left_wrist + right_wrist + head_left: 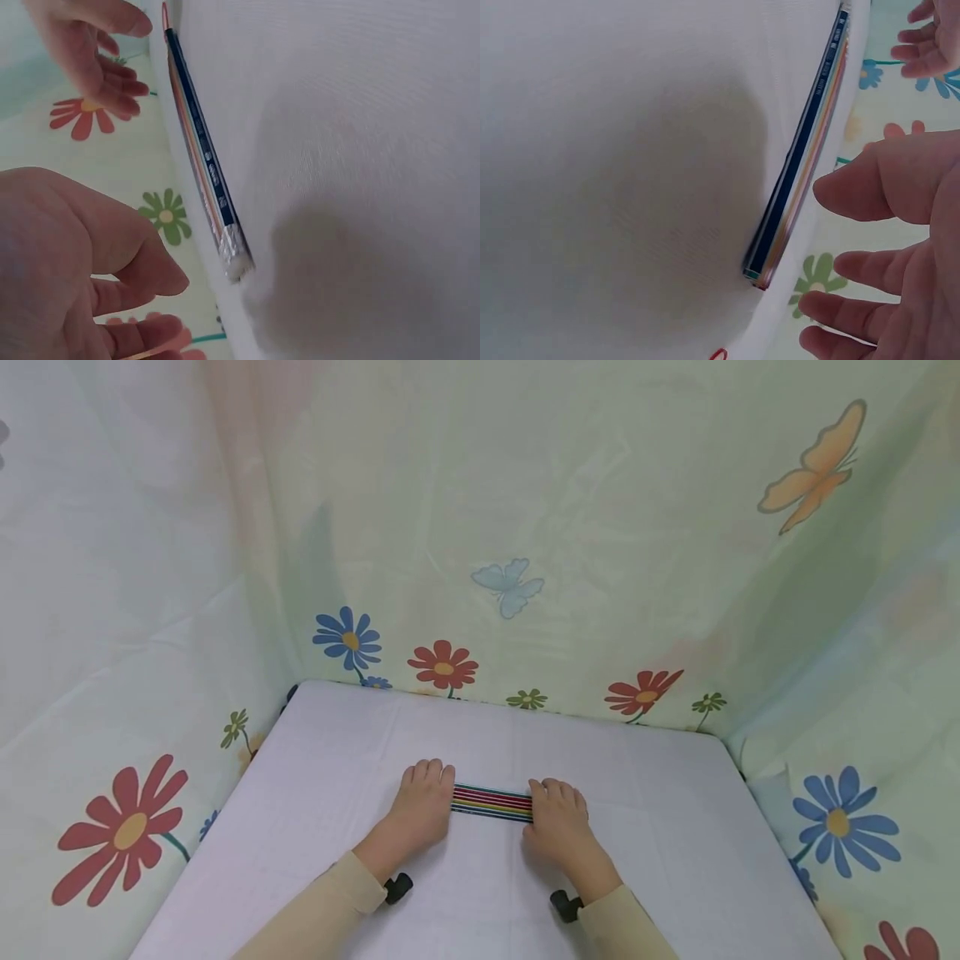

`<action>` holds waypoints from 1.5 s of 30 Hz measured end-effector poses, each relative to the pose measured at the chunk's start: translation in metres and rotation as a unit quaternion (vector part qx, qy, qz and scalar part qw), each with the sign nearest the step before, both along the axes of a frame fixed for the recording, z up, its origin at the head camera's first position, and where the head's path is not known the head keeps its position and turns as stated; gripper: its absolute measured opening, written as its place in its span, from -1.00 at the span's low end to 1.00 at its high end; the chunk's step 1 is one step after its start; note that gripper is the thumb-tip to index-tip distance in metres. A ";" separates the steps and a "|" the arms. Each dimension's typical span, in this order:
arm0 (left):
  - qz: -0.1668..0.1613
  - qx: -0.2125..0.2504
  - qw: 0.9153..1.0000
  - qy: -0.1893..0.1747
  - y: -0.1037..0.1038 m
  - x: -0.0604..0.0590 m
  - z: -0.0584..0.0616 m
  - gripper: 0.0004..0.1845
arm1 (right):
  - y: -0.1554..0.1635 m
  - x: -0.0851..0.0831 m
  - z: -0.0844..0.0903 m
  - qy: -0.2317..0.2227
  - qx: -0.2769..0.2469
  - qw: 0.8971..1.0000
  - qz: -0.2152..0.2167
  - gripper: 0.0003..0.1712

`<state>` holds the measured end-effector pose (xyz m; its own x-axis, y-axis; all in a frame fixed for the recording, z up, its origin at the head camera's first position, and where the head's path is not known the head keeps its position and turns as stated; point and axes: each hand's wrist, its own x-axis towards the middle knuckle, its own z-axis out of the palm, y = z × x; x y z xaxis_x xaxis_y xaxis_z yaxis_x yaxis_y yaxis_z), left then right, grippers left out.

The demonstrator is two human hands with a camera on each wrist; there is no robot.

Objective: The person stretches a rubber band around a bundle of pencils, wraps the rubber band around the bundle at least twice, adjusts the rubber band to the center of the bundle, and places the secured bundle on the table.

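So the person's got both hands down on the white counter (300, 827), one at each end of a row of coloured pencils (492, 802). Going left to right: the left hand (420, 806) sits at the left end of the row, fingers relaxed and fairly straight, hovering at the pencil ends, not wrapped around anything. The left wrist view backs that up: palm facing the eraser ends, thumb loose, a gap between the hand and the pencils.

In the middle, the pencils lie flat side by side, touching each other, near the centre of the counter. Looks like they're already lined up pretty neatly, with the ends close to even.

On the right, the right hand (558, 814) mirrors the left, fingers spread and loose at the other end, grasping nothing. The right wrist view shows the same gap.

Judging by this, the row is squared up but nothing's been picked up, so any gathering or lifting isn't done yet. A flowery curtain (525, 527) hangs all around.
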<state>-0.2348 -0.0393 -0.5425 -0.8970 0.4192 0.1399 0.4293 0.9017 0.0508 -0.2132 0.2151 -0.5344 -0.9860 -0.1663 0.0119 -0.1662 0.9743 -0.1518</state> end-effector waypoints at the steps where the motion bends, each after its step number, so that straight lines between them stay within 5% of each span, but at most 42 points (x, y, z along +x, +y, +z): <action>1: -0.002 -0.005 1.000 -0.004 0.003 -0.001 0.000 -0.42 | -0.001 -0.002 -0.002 -0.005 0.003 1.000 0.002 -0.18; 13: -0.021 -0.062 0.998 -0.007 0.027 -0.012 -0.010 -0.53 | -0.012 -0.019 -0.009 -0.030 0.018 0.999 0.024 -0.25; 45: 0.008 -0.071 0.997 -0.027 0.044 -0.021 -0.006 -0.85 | -0.022 -0.028 -0.014 -0.042 0.039 0.998 0.019 -0.63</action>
<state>-0.2555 0.0047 -0.5481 -0.9083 0.4170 0.0314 0.4151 0.9082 -0.0545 -0.2410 0.1931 -0.5488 -0.9757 -0.2017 -0.0856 -0.1940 0.9768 -0.0902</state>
